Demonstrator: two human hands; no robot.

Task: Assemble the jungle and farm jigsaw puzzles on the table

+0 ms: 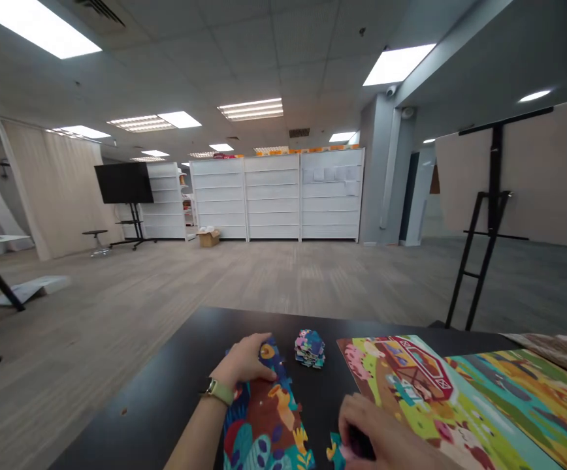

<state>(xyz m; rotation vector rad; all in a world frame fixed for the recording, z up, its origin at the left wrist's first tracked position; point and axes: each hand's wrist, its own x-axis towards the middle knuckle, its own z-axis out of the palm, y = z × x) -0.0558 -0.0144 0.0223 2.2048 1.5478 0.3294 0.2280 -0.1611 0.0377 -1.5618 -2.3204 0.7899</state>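
A partly joined jigsaw puzzle (271, 418) in dark blue, brown and teal lies on the black table, its right edge showing knobs and gaps. My left hand (244, 362), with a pale green watch on the wrist, rests on its upper left part, thumb and forefinger apart. To the right of the puzzle, my right hand (374, 431) is closed on a teal and yellow puzzle piece (334, 450) low over the table; its fingertips are partly hidden. Beyond the two hands stands a small stack of puzzle pieces (309, 349).
A farm picture board (425, 391) lies on the table (166, 391) at right, beside a second animal picture board (533, 385). Some brownish cloth (558, 346) is at the far right edge. Past the table stand a black easel stand (479, 261) and white shelves (274, 202).
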